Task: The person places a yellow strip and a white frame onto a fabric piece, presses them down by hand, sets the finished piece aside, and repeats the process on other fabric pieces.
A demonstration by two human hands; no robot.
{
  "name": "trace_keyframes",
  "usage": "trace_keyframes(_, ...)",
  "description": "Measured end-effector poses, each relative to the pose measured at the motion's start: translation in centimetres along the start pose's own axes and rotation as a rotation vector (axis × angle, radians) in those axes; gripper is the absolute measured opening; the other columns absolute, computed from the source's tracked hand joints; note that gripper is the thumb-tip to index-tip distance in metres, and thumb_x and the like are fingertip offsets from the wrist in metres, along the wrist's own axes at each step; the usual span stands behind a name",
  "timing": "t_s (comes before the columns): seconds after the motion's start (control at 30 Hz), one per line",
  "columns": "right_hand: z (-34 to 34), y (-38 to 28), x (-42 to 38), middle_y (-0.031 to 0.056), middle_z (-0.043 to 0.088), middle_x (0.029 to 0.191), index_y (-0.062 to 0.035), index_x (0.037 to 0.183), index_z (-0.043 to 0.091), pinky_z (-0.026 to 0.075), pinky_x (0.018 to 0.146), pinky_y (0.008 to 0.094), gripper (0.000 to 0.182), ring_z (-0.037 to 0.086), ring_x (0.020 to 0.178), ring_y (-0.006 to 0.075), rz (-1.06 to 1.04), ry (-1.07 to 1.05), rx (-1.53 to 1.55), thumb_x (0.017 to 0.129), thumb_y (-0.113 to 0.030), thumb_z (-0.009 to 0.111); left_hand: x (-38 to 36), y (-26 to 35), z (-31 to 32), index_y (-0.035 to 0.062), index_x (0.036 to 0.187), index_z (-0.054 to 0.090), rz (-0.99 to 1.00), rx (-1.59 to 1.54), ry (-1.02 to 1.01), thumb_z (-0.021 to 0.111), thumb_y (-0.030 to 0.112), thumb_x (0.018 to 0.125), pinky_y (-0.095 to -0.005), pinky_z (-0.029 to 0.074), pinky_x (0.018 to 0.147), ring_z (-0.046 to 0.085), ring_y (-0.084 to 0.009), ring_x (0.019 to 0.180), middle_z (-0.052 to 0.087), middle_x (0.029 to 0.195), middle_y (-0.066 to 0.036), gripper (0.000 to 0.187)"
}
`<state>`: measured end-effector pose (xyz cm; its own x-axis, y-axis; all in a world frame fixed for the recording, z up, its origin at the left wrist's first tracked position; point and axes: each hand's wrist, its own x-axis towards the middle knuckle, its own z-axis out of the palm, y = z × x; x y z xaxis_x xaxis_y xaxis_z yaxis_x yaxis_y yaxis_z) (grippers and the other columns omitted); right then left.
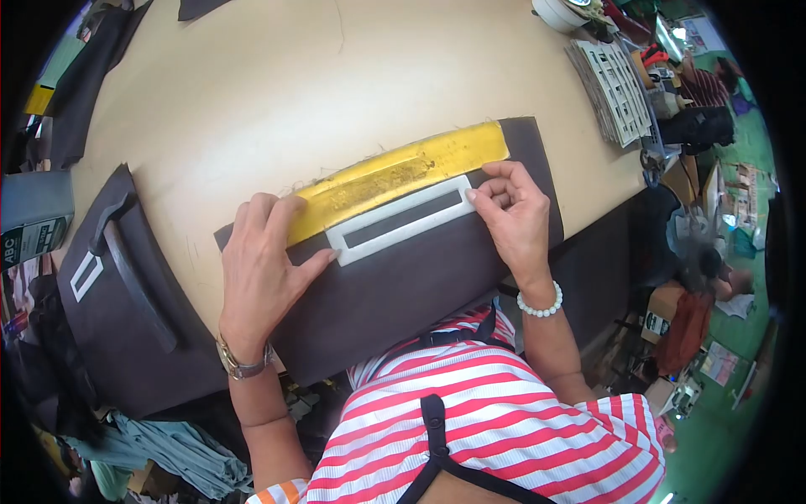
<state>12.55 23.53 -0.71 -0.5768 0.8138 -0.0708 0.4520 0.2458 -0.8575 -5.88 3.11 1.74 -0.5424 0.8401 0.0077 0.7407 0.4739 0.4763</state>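
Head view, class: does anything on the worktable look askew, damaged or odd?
The yellow guide strip looks worn, its surface scuffed, with loose threads along its upper edge. The white frame template lies flush against it on the dark fabric panel, held by the left hand and right hand. Nothing spilled.

Just one view here, a head cam with a heavy fisheye, dark corners all round. It looks steeply down and forward from above the person's striped top (470, 403), so the bench (277, 92) fills the upper frame and curves away at the far edge. Pretty close in: both hands sit mid-frame at arm's reach, with cluttered floor (714, 353) bending off on the right
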Motion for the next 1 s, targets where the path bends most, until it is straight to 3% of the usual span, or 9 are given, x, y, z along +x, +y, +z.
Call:
trace_keyframes(0.03, 0.0, 0.0, -0.1, 0.0054, 0.063, 0.073, 0.0012, 0.099, 0.062, 0.047, 0.058, 0.025, 0.022, 0.058, 0.062, 0.0118, -0.006, -0.005, -0.026, 0.078, -0.001, 0.07, 0.0, 0.2, -0.1, 0.0036, 0.105, 0.057, -0.011, 0.007, -0.005, 0.079, 0.019, 0.064, -0.0398, 0.045, 0.078, 0.051, -0.0297, 0.092, 0.052, 0.096, -0.01, 0.049)
trace_keyframes(0.13, 0.5, 0.6, -0.6, 0.0066, 0.059, 0.079, -0.0032, 0.094, 0.064, 0.048, 0.063, 0.0314, 0.016, 0.059, 0.071, 0.022, -0.596, 0.094, -0.562, 0.078, -0.003, 0.068, -0.7, 0.9, 0.1, 0.0032, 0.105, 0.059, 0.109, 0.033, 0.065, 0.075, 0.014, 0.069, -0.0416, 0.045, 0.082, 0.053, -0.0295, 0.099, 0.054, 0.101, -0.011, 0.041)
trace_keyframes(0.17, 0.7, 0.2, -1.0, 0.0077, 0.056, 0.083, -0.006, 0.091, 0.065, 0.047, 0.07, 0.038, 0.013, 0.058, 0.081, 0.0285, -0.557, 0.087, -0.616, 0.079, -0.006, 0.066, -1.0, 1.1, 0.4, 0.0031, 0.106, 0.06, 0.179, 0.043, 0.107, 0.073, 0.012, 0.071, -0.0423, 0.045, 0.084, 0.053, -0.0294, 0.102, 0.055, 0.104, -0.011, 0.038)
trace_keyframes(0.27, -0.6, 0.6, -0.1, 0.0085, 0.058, 0.086, -0.0067, 0.09, 0.065, 0.047, 0.071, 0.0392, 0.01, 0.058, 0.08, 0.0277, -0.558, 0.025, -0.519, 0.081, -0.008, 0.065, -3.0, 1.0, 2.8, 0.0032, 0.107, 0.063, 0.416, 0.174, 0.057, 0.064, 0.005, 0.076, -0.0456, 0.042, 0.092, 0.053, -0.03, 0.111, 0.057, 0.113, -0.012, 0.031)
trace_keyframes(0.3, -1.2, 0.3, 0.2, 0.0105, 0.059, 0.09, -0.0047, 0.088, 0.065, 0.046, 0.072, 0.0404, 0.009, 0.058, 0.082, 0.0295, -0.438, -0.043, -0.414, 0.082, -0.01, 0.061, -3.9, 1.2, 3.1, 0.0033, 0.11, 0.065, 0.358, 0.211, 0.046, 0.059, 0.002, 0.078, -0.0473, 0.04, 0.097, 0.051, -0.0313, 0.118, 0.057, 0.121, -0.014, 0.032)
trace_keyframes(0.4, 1.4, -0.5, -0.3, 0.014, 0.06, 0.092, -0.0018, 0.093, 0.063, 0.047, 0.075, 0.0422, 0.015, 0.058, 0.083, 0.0314, -0.855, 0.115, -0.571, 0.083, -0.011, 0.057, -4.8, 1.4, 3.9, 0.0047, 0.113, 0.064, 0.292, 0.235, 0.105, 0.056, 0.001, 0.079, -0.0491, 0.037, 0.1, 0.047, -0.032, 0.124, 0.055, 0.127, -0.014, 0.035)
trace_keyframes(0.53, 8.6, -2.4, -5.6, 0.02, 0.062, 0.111, 0.007, 0.123, 0.051, 0.042, 0.096, 0.0483, 0.044, 0.059, 0.105, 0.0327, -0.969, -0.194, -0.336, 0.083, -0.011, 0.053, -4.9, 1.6, 3.9, 0.0084, 0.117, 0.063, 0.238, 0.229, 0.066, 0.055, -0.004, 0.076, -0.0526, 0.031, 0.106, 0.043, -0.0325, 0.13, 0.054, 0.132, -0.011, 0.043)
trace_keyframes(0.63, 7.6, -1.8, -5.1, 0.0214, 0.06, 0.12, 0.0091, 0.129, 0.046, 0.037, 0.103, 0.0498, 0.05, 0.056, 0.116, 0.029, -0.887, -0.268, -0.431, 0.084, -0.01, 0.053, -5.2, 1.9, 3.7, 0.0092, 0.119, 0.062, 0.209, 0.26, 0.044, 0.053, -0.004, 0.077, -0.0548, 0.027, 0.108, 0.042, -0.0323, 0.13, 0.053, 0.132, -0.011, 0.045)
trace_keyframes(1.0, 2.0, 0.3, -2.5, 0.0192, 0.062, 0.115, 0.0092, 0.128, 0.045, 0.034, 0.104, 0.0516, 0.045, 0.058, 0.113, 0.0258, -0.816, -0.147, -0.664, 0.085, -0.005, 0.048, -5.0, 2.0, 3.0, 0.0112, 0.125, 0.059, 0.253, 0.334, -0.006, 0.053, -0.006, 0.076, -0.0551, 0.025, 0.109, 0.042, -0.0315, 0.13, 0.052, 0.133, -0.012, 0.052)
